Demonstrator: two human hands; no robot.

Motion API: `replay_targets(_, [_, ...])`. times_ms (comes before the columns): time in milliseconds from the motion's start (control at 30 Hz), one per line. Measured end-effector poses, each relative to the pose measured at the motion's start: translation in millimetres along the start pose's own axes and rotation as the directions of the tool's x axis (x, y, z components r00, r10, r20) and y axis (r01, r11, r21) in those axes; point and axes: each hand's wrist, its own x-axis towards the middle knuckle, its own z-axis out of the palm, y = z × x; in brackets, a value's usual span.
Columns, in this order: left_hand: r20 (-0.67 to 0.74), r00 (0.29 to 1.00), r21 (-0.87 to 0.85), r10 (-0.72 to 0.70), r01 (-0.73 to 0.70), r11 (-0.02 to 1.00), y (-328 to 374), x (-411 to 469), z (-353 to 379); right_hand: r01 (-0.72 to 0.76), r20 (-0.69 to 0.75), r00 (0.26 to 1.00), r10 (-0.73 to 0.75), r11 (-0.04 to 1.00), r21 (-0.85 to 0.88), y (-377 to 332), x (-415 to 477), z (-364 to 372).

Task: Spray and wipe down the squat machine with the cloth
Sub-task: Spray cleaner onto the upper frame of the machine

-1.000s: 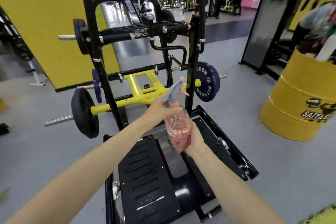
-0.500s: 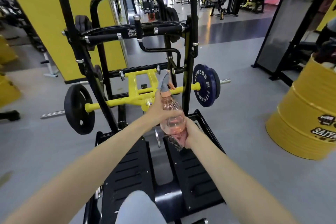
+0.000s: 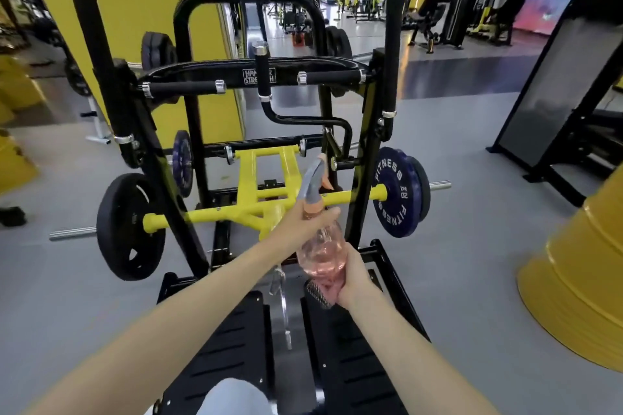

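I hold the cloth [image 3: 319, 294] and the base of the spray bottle [image 3: 323, 248] in my curled right hand [image 3: 354, 280], my left hand [image 3: 298, 222] gripping its neck above the footplates [image 3: 236, 347], and I think I should steady it before spraying the squat machine [image 3: 251, 202], as its long axis tilts up with the nozzle pointing far.

Spray bottle [image 3: 323, 251] before squat machine [image 3: 365, 158], cloth [image 3: 317, 293] under the bottle; drum [image 3: 580, 296] right of the machine

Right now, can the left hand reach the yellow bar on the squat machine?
Probably yes. The left hand looks close to the yellow bar with nothing between, but it holds the spray bottle, so it isn't free to wipe.
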Motion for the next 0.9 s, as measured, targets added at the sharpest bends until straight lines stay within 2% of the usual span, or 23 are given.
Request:
replay_targets(67, [-0.004,1.0,0.012,0.01,-0.01,1.0,1,30,-17,0.01,0.016,1.0,-0.01,1.0,0.015,-12,22,18])
replay_targets(133, [0.06,0.998,-0.015,0.034,-0.033,0.999,6,59,-40,0.012,0.014,1.0,-0.013,0.999,0.03,-29,40,45])
replay_targets(200, [0.215,0.975,-0.048,0.052,-0.043,0.998,33,97,-69,0.019,0.025,0.999,-0.02,1.0,0.025,-61,51,78])
replay_targets(233, [0.288,0.956,-0.015,0.059,-0.057,0.998,44,102,-80,0.013,0.034,0.999,-0.014,1.0,0.027,-72,46,91])
replay_targets(300, [0.337,0.94,0.088,0.05,-0.084,0.993,69,124,-102,0.005,0.042,0.999,-0.007,0.999,0.054,-98,41,119])
replay_targets(367, [0.368,0.928,0.097,0.059,-0.101,0.99,91,145,-114,0.021,0.051,0.998,-0.025,0.997,0.068,-118,31,140])
replay_targets(533, [0.37,0.921,0.019,0.119,-0.135,0.991,139,182,-100,0.059,0.033,0.997,-0.067,0.979,0.194,-168,3,161])
replay_targets(633, [0.317,0.943,-0.038,0.102,-0.095,0.995,164,196,-82,0.129,0.031,0.99,-0.136,0.978,0.166,-198,-19,160])
replay_targets(700, [0.292,0.95,-0.085,0.106,-0.085,0.993,177,201,-69,0.103,0.011,0.994,-0.107,0.976,0.191,-215,-31,153])
replay_targets(800, [0.287,0.953,-0.126,0.101,-0.067,0.99,195,209,-44,0.131,-0.119,0.987,-0.112,0.978,0.163,-236,-34,133])
replay_targets(867, [0.283,0.955,-0.107,0.09,-0.062,0.992,205,216,-29,0.114,-0.15,0.985,-0.084,0.973,0.2,-252,-35,122])
replay_targets(900, [0.254,0.964,-0.087,0.074,-0.053,0.995,207,221,-22,0.101,-0.187,0.98,-0.069,0.982,0.162,-259,-31,115])
